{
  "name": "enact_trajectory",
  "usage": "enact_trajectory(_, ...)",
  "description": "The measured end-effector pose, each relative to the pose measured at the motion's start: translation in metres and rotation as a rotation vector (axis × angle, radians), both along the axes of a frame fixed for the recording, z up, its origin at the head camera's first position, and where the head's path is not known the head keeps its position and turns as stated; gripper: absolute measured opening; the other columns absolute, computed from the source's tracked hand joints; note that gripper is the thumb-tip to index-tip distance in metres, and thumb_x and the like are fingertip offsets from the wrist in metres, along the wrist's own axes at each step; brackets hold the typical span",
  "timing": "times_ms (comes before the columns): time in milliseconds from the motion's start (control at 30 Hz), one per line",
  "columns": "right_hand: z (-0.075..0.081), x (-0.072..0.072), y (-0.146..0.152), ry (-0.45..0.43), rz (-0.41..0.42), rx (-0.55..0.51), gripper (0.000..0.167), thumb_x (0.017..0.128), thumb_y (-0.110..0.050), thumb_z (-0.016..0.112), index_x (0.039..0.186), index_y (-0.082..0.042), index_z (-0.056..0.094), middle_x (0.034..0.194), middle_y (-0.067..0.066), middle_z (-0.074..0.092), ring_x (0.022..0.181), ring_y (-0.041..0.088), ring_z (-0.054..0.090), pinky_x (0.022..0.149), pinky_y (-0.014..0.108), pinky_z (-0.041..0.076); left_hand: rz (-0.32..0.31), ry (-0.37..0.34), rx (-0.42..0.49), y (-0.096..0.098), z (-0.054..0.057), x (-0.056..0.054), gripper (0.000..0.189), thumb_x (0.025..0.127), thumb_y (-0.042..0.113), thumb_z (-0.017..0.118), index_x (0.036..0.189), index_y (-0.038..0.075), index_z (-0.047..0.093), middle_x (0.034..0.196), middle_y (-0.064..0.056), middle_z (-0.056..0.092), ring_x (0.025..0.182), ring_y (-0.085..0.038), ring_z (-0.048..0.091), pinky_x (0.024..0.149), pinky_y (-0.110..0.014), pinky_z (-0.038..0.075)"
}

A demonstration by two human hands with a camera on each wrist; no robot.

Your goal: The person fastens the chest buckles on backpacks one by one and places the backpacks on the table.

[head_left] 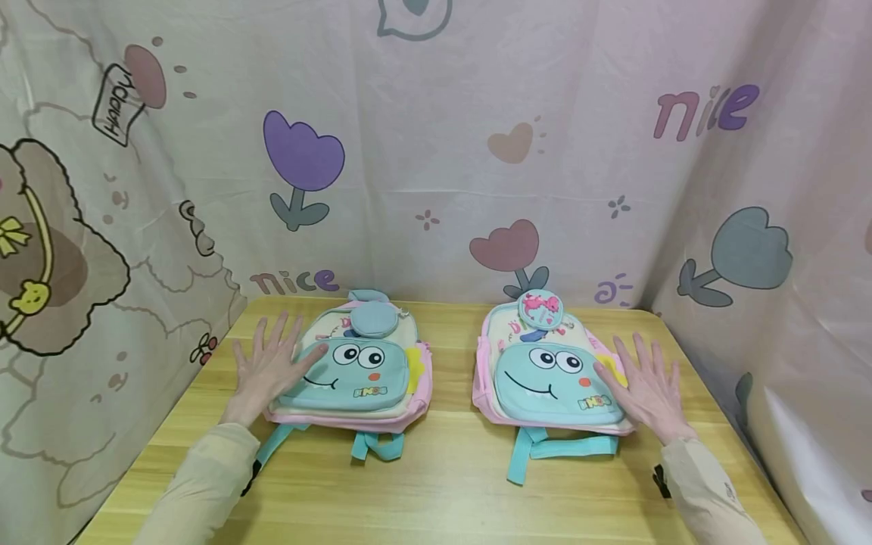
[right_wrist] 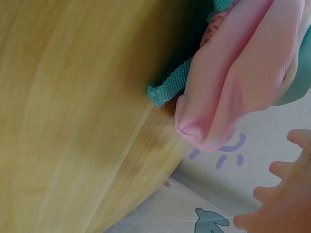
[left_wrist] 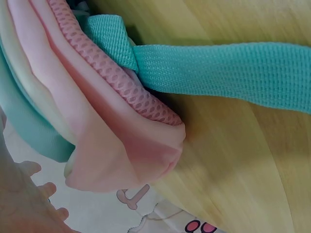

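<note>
Two small children's backpacks lie on the table, front pockets up, each with a teal smiling face and pink sides. Over the outer edge of the left backpack (head_left: pixel 344 375), my left hand (head_left: pixel 269 371) is spread with straight fingers, the thumb in front of the teal pocket. My right hand (head_left: pixel 647 390) is spread likewise by the outer edge of the right backpack (head_left: pixel 559 382). Neither hand grips anything; whether they touch the bags I cannot tell. A plain blue round pouch (head_left: pixel 374 320) tops the left bag, and a round pouch with a pink figure (head_left: pixel 541 309) the right one.
Teal straps (head_left: pixel 521 454) trail from the bags toward the front of the wooden table (head_left: pixel 450 492). Black strap buckles (head_left: pixel 661 481) lie near both forearms. A printed curtain (head_left: pixel 422 136) hangs behind the table and along both sides.
</note>
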State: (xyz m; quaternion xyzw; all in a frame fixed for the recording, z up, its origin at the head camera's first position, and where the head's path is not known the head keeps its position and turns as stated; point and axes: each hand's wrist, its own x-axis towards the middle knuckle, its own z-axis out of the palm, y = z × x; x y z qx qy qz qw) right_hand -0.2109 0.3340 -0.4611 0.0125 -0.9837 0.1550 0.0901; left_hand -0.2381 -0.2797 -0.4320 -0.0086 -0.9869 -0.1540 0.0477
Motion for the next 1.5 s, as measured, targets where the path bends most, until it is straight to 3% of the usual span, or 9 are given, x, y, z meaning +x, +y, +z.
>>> enact_trajectory(500,-0.002,0.002,0.001,-0.012,0.010,-0.022,0.082,0.101,-0.062,0.037,0.162,-0.011,0.016,0.166,0.030,0.002,0.151,0.055,-0.006,0.113,0.078,-0.006,-0.002,0.006,0.015,0.006,-0.003,0.002,0.095,0.094,0.074,0.041,0.163,0.017,0.011,0.169,-0.022,0.003,0.151,-0.054,-0.009,0.107,-0.081,-0.015)
enact_trajectory(800,-0.002,0.005,0.002,-0.036,0.004,-0.035,0.083,0.101,-0.062,0.038,0.161,-0.010,0.018,0.166,0.030,0.005,0.149,0.058,0.001,0.112,0.079,-0.002,-0.001,-0.005,0.013,0.012,-0.003,0.001,0.094,0.094,0.074,0.041,0.163,0.018,0.011,0.169,-0.022,0.004,0.152,-0.053,-0.009,0.108,-0.081,-0.013)
enact_trajectory(1067,-0.004,0.005,0.005,-0.124,0.021,-0.067,0.084,0.101,-0.064,0.034,0.162,-0.011,0.012,0.166,0.029,-0.002,0.150,0.058,-0.002,0.112,0.079,0.002,-0.005,-0.003,0.009,0.018,-0.003,0.003,0.094,0.094,0.075,0.041,0.163,0.020,0.010,0.169,-0.021,0.002,0.152,-0.052,-0.010,0.108,-0.080,-0.015)
enact_trajectory(1233,-0.005,0.003,0.010,-0.176,0.040,-0.125,0.087,0.100,-0.064,0.037,0.162,-0.010,0.010,0.166,0.030,-0.005,0.149,0.058,-0.003,0.111,0.080,0.005,-0.008,0.003,0.009,0.026,-0.001,0.006,0.093,0.094,0.075,0.041,0.163,0.019,0.012,0.170,-0.019,0.001,0.153,-0.050,-0.011,0.108,-0.079,-0.017)
enact_trajectory(1500,-0.007,0.000,0.021,-0.188,0.073,-0.210,0.088,0.100,-0.059,0.045,0.161,-0.005,0.013,0.163,0.037,-0.002,0.145,0.065,0.005,0.107,0.081,0.011,-0.024,0.025,-0.005,0.045,-0.003,0.009,0.090,0.095,0.072,0.043,0.162,0.017,0.020,0.171,-0.014,0.005,0.155,-0.048,-0.007,0.111,-0.078,-0.014)
